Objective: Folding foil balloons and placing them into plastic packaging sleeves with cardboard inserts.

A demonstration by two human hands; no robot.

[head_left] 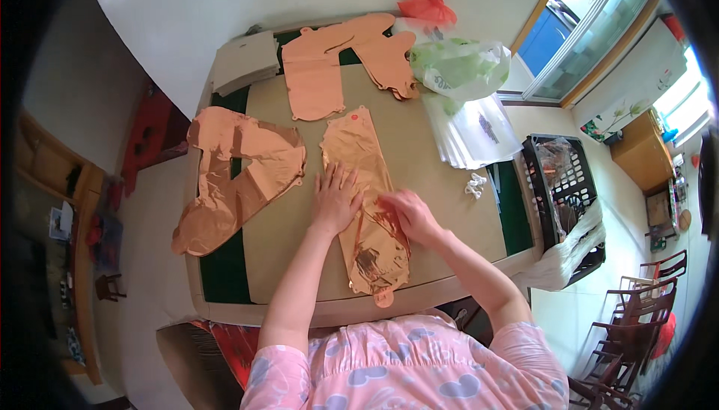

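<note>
A flat, deflated rose-gold foil balloon (359, 140) lies lengthwise in front of me on the table, its near part folded over and creased. My left hand (336, 199) rests on its left side with the fingers spread flat. At the right edge, my right hand (410, 214) has its fingers bent in on the folded foil; the fingertips are partly hidden. To the left is another flat foil balloon (262, 185), angular with an opening in its middle. Farther back lies a stack of matte copper-coloured balloons (313, 84), spread at an angle.
Grey cardboard sheets (246, 62) are stacked at the far left. Clear plastic sleeves (475, 137), a green-and-white plastic bag (464, 69) and a red bag (431, 7) lie at the far right. White ties (475, 185) sit near the right edge. A black crate (558, 185) stands beside the table.
</note>
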